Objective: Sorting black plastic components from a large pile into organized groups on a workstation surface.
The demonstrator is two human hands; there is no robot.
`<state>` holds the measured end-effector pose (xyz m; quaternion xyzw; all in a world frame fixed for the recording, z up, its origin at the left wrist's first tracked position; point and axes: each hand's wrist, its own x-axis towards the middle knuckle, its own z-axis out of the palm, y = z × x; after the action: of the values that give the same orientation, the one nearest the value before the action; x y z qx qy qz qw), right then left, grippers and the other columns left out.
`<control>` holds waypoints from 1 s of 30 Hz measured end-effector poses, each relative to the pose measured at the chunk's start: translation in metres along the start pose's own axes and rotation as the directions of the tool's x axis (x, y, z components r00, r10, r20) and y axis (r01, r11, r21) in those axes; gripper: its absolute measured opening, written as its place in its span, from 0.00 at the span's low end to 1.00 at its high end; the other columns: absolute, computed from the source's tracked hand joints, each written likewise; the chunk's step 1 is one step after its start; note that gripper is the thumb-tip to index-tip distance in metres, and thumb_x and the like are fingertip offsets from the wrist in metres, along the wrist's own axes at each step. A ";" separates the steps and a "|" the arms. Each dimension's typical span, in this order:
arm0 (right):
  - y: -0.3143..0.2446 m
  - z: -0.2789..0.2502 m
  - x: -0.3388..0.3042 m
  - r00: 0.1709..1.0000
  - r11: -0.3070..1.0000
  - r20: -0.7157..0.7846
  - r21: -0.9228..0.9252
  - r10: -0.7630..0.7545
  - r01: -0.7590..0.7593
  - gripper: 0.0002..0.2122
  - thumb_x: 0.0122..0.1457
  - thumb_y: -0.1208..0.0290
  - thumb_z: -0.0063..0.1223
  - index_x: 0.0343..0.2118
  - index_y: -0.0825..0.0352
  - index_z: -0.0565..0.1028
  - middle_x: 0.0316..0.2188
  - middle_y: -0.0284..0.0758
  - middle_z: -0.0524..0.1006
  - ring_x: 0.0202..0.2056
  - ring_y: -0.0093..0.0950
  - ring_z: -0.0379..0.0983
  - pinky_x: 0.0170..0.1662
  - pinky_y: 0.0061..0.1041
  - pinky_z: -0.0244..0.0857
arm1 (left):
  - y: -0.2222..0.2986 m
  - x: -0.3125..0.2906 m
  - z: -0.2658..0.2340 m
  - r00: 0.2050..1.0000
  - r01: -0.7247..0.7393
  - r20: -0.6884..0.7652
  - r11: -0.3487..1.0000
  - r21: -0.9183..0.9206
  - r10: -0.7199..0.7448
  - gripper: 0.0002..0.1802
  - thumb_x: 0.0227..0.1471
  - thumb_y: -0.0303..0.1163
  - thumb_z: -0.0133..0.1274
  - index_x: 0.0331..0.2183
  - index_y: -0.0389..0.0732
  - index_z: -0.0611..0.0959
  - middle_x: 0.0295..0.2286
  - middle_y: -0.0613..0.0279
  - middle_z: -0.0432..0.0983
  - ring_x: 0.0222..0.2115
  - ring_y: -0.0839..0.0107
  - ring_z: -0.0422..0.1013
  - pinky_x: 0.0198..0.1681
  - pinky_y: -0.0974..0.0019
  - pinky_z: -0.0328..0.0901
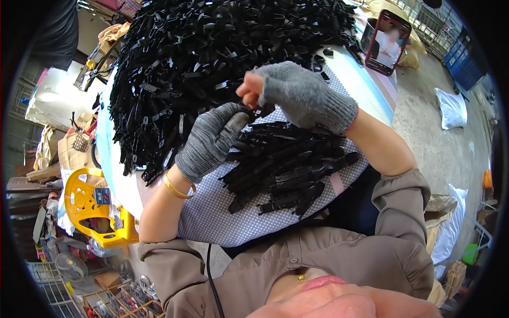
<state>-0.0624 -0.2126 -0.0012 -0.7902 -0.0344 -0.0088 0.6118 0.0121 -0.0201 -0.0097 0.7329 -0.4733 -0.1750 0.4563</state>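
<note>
My left hand (212, 139), in a grey knit glove, is closed with its thumb pressed to the fingers. At its fingertips is a small black plastic piece (258, 112), partly hidden by the hands. Close against it, my right hand (302, 95) has its fingers curled in; bare fingertips stick out of its grey glove. Whatever those fingers grip is hidden. Beyond both hands rises a large heap of black plastic pieces (180, 69), which look like clips. Nearer to me, a smaller pile of long black plastic pieces (286, 164) lies roughly side by side under my wrists.
The table's dotted cloth (207, 217) curves round close to my body. A phone (388, 42) stands upright at the far right edge. On the floor are a yellow plastic chair (79, 212) at left, and a white sack (452, 108) and blue crate (464, 63) at right.
</note>
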 end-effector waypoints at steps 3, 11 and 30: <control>0.004 0.013 0.005 0.874 0.797 0.061 -0.384 -0.482 0.466 0.29 0.55 0.42 0.40 0.35 0.71 0.75 0.30 0.37 0.77 0.36 0.27 0.72 0.42 0.26 0.67 | 0.017 0.003 0.019 0.998 -0.038 0.059 0.972 0.231 0.025 0.11 0.54 0.32 0.46 0.37 0.36 0.76 0.23 0.57 0.75 0.26 0.67 0.71 0.32 0.67 0.66; -0.002 0.026 -0.005 0.970 0.958 0.026 0.166 -0.242 0.235 0.24 0.56 0.47 0.41 0.34 0.68 0.76 0.30 0.36 0.76 0.33 0.26 0.73 0.40 0.25 0.68 | -0.003 -0.006 0.033 0.947 -0.283 -0.098 0.939 0.197 0.306 0.11 0.50 0.27 0.49 0.38 0.38 0.77 0.27 0.57 0.75 0.32 0.60 0.72 0.39 0.63 0.65; 0.036 -0.057 0.019 0.976 0.337 -0.149 -0.937 -0.159 -0.088 0.08 0.47 0.66 0.52 0.26 0.64 0.75 0.25 0.37 0.74 0.32 0.35 0.72 0.37 0.33 0.65 | -0.008 0.019 -0.009 0.989 -0.122 -0.093 0.991 -0.049 0.117 0.12 0.51 0.34 0.52 0.37 0.39 0.80 0.31 0.60 0.76 0.28 0.70 0.72 0.37 0.67 0.69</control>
<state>-0.0394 -0.2758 -0.0205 -0.9908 0.0257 -0.1250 0.0446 0.0322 -0.0311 -0.0086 0.6978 -0.4902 -0.1268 0.5066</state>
